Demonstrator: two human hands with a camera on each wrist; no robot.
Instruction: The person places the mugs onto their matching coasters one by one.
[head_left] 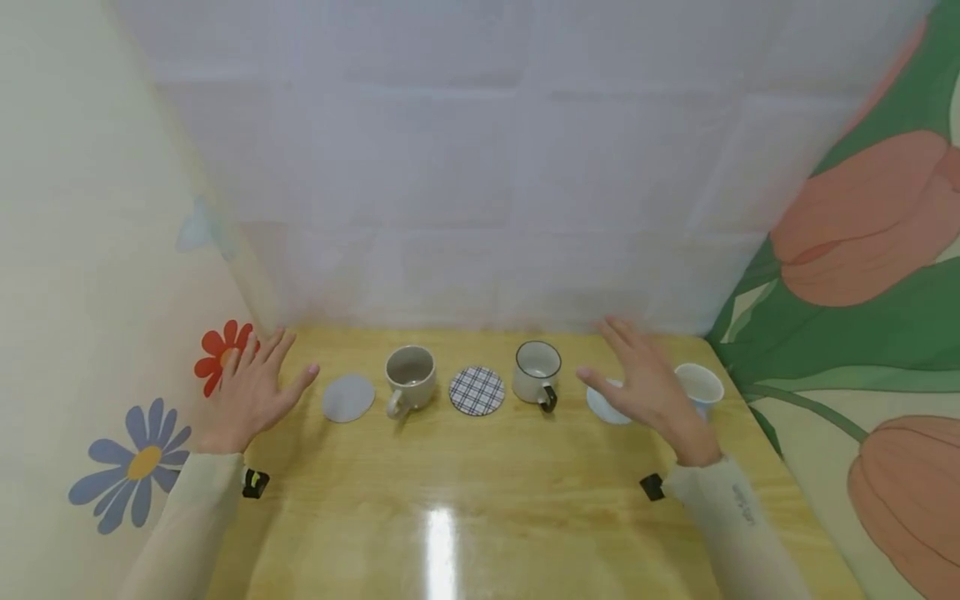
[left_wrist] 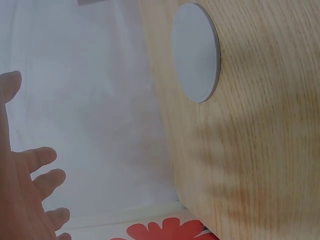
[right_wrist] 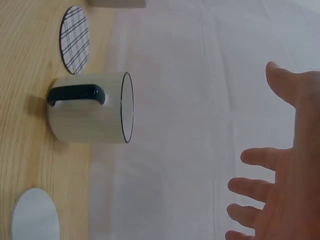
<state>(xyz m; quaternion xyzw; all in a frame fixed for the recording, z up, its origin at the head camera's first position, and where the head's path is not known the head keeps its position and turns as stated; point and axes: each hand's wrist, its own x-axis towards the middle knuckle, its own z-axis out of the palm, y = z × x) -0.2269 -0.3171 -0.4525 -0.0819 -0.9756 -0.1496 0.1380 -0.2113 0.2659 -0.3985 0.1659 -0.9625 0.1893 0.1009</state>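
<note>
My left hand point(head_left: 255, 392) is held above the table's left side with fingers spread, holding nothing. Nearest to it lies a round grey coaster point(head_left: 348, 397), also seen in the left wrist view. Over the right side hovers my right hand point(head_left: 643, 383), fingers extended and holding nothing; it partly hides a pale blue coaster point(head_left: 609, 403) and overlaps a white mug point(head_left: 699, 383) in the head view. Between the hands stand a beige mug point(head_left: 410, 379), a plaid coaster point(head_left: 477, 391) and a white mug with black rim and handle point(head_left: 537, 372).
All the mugs and coasters stand in a row along the far part of the wooden table point(head_left: 360, 517). A white sheet point(head_left: 465, 183) hangs behind it. Flower-patterned panels point(head_left: 847, 350) flank both sides.
</note>
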